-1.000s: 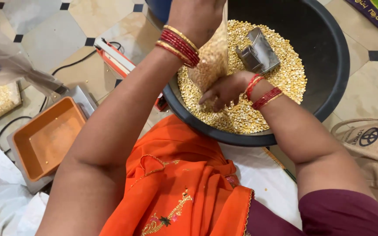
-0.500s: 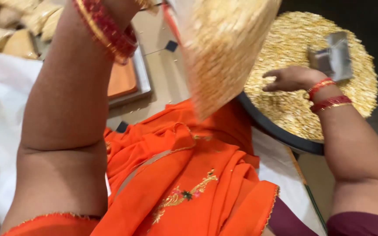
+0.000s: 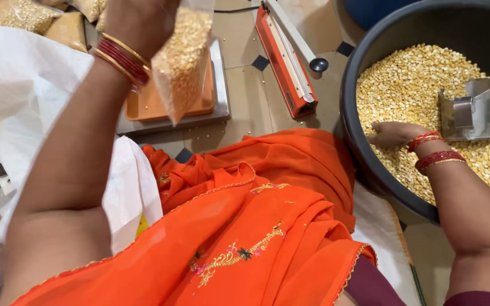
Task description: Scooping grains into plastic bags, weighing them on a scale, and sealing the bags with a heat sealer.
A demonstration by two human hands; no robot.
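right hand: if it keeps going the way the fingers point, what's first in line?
The right hand lies on the yellow split grain with fingers pointing toward the near wall of the dark tub. That wall looks first, with a little grain between. Depth is hard to judge.

The left hand sits at the top of the frame, left of centre, raised high with its fingers closed in a grip. Its wrist carries red and gold bangles, and the bare forearm runs down and to the left, bending at the elbow near the lower left corner. The right hand lies at the right of the frame, palm down, fingers stretched toward the left and loosely spread. Red bangles ring its wrist, and the forearm slants down to the lower right edge.
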